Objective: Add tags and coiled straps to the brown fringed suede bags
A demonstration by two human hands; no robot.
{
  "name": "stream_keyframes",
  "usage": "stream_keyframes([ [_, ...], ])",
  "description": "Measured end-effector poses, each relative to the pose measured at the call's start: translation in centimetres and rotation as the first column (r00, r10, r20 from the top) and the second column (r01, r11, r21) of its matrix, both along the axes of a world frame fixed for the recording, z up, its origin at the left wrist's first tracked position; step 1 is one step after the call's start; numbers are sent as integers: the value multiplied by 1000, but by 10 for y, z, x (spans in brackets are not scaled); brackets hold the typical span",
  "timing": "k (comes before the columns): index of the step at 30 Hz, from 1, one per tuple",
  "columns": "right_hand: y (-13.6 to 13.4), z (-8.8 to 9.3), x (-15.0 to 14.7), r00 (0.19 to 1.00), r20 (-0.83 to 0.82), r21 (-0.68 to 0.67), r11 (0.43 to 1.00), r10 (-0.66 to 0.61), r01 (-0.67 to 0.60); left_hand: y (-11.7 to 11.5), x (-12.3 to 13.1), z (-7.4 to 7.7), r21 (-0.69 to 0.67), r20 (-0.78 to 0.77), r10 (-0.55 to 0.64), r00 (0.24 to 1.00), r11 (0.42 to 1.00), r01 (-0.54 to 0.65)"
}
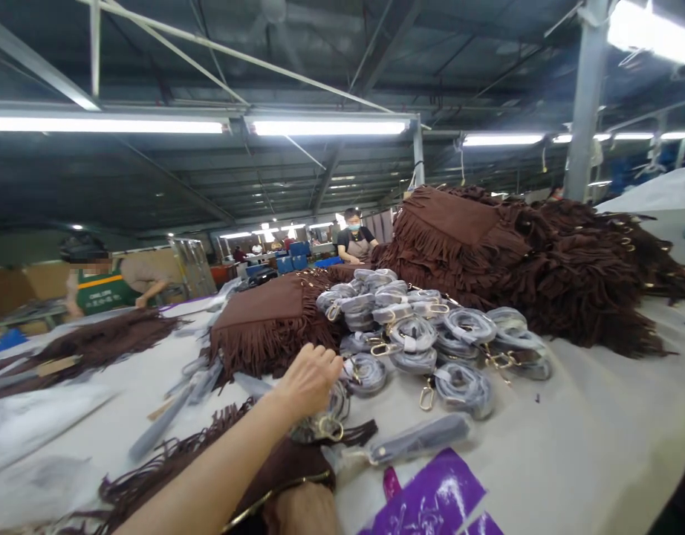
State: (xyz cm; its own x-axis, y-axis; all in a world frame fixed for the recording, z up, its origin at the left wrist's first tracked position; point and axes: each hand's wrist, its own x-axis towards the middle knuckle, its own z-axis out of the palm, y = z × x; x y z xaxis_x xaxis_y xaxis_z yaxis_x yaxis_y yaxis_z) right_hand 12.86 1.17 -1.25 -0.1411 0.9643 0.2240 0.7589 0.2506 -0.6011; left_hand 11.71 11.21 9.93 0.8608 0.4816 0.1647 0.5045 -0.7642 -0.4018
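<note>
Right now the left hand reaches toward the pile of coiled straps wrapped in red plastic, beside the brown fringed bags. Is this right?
Not quite. In the head view the left hand reaches toward the coiled straps, but their wrapping is grey-clear plastic, not red. The brown fringed bags do lie beside them.

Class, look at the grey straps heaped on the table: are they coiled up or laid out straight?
Coiled. Each of the grey straps is wound into a flat loop inside a clear wrapper, gold clasps sticking out, piled beside the left hand.

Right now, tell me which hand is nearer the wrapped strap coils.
Left. The left hand is at the near edge of the strap coils; the right hand sits back at the brown fringed bag.
</note>
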Motion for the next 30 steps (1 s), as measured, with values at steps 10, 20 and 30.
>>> stream_keyframes([
  [10,-1,3,1,997,73,7,1000,-23,22,-50,-163,-23,4,-180,188,966,982,-190],
  [20,-1,3,3,992,124,3,999,-39,39,-75,-170,-12,-500,-53,407,912,779,-377],
  [30,2,-2,5,994,103,42,999,-21,16,-70,-158,-24,-388,-45,496,867,791,-472],
])
